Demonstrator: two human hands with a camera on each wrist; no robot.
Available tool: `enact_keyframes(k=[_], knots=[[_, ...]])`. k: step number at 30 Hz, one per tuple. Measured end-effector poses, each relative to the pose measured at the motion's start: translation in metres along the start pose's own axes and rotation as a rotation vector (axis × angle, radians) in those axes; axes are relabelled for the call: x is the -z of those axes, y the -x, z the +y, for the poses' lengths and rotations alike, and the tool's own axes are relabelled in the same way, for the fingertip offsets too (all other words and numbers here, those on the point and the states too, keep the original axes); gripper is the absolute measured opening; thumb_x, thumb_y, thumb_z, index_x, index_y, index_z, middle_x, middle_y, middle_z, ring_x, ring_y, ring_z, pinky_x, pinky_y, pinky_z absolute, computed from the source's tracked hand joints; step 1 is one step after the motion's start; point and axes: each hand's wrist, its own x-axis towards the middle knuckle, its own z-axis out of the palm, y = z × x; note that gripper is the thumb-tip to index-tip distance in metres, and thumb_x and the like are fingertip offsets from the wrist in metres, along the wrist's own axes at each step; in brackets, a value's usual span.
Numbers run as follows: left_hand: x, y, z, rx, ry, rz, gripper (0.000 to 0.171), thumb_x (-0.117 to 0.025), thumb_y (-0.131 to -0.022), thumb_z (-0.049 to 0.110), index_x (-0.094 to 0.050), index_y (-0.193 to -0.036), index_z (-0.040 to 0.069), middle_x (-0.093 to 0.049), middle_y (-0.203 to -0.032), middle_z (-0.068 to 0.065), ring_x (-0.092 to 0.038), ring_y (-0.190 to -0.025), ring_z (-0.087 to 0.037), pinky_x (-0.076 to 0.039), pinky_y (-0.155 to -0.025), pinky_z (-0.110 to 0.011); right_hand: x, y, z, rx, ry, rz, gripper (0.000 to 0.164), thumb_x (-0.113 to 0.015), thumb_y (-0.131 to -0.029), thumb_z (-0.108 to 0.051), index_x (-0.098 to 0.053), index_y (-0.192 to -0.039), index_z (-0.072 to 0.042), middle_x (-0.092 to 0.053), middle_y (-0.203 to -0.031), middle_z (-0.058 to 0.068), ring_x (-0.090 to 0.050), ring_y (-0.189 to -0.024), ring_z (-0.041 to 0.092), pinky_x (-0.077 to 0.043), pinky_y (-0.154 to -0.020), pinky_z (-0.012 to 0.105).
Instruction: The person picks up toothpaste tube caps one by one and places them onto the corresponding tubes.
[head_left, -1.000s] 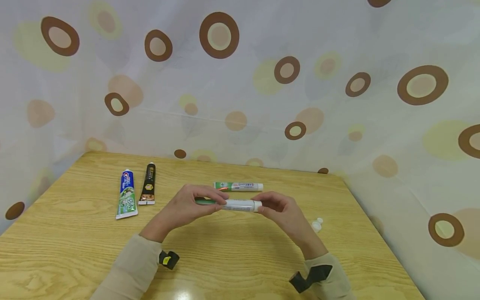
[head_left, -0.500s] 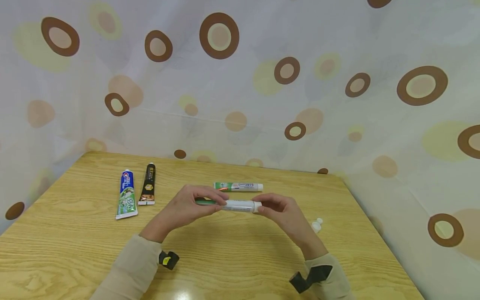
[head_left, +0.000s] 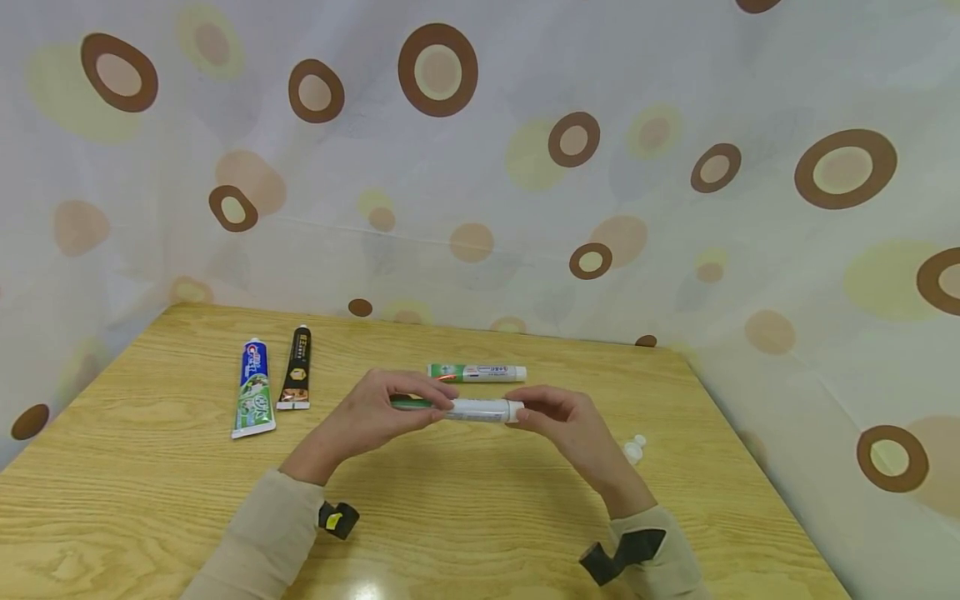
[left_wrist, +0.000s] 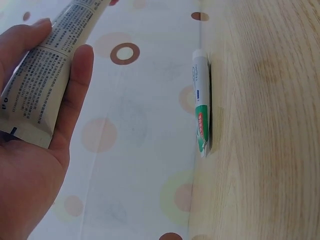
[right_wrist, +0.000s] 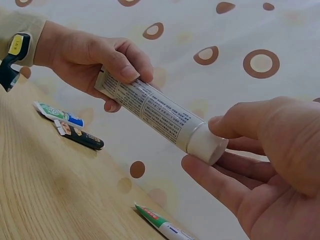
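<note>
left hand [head_left: 378, 412] grips the tube [right_wrist: 150, 110], right hand [head_left: 564, 418] pinches the cap [right_wrist: 204, 143]; any twist seems best made in line, tube unsqueezed.

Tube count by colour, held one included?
Blue-and-green tube: 1
Black tube: 1
White-and-green: 2 (held tube, lying tube)
Total: 4

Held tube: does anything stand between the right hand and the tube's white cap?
Nothing visible does: the right hand pinches the white cap directly. The left hand grips the held tube near its opposite end; a green and white tube lies beyond on the table.
</note>
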Motion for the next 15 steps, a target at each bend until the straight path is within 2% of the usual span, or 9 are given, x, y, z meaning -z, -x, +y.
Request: enact_keyframes(k=[4,10,15], knots=[[0.0001,-0.0004,0.0,0.004,0.006,-0.006,0.012,-0.075,-0.089,0.017,-0.079,-0.1,0.02,-0.072,-0.121,0.004,-0.062,-0.122,-0.017,-0.056,-0.082,-0.027,0.0006,0.0001,0.0003,0.002,-0.021,-0.015,0.036,-0.065,-0.097,-0.021,-0.064,-0.126,0.0,-0.062,-0.128,0.018,-0.066,-0.107,0.016,-0.055,-0.092,0.03],[-0.0005,-0.0003,-0.0005,-0.007,0.013,-0.013,0.012,-0.075,-0.089,0.016,-0.079,-0.1,0.019,-0.072,-0.122,0.003,-0.063,-0.121,-0.016,-0.056,-0.083,-0.027,0.0028,-0.0004,0.0018,0.032,0.018,0.003,0.029,-0.061,-0.1,-0.022,-0.067,-0.124,-0.006,-0.063,-0.128,0.015,-0.064,-0.105,0.016,-0.054,-0.092,0.028],[-0.0003,-0.0002,-0.0011,0.009,0.029,-0.01,0.012,-0.075,-0.089,0.018,-0.079,-0.1,0.019,-0.072,-0.122,0.002,-0.063,-0.121,-0.017,-0.057,-0.083,-0.027,0.0043,0.0003,0.0017,0.043,0.021,-0.003,0.027,-0.063,-0.098,-0.02,-0.067,-0.123,-0.008,-0.064,-0.127,0.015,-0.066,-0.105,0.017,-0.054,-0.092,0.029]])
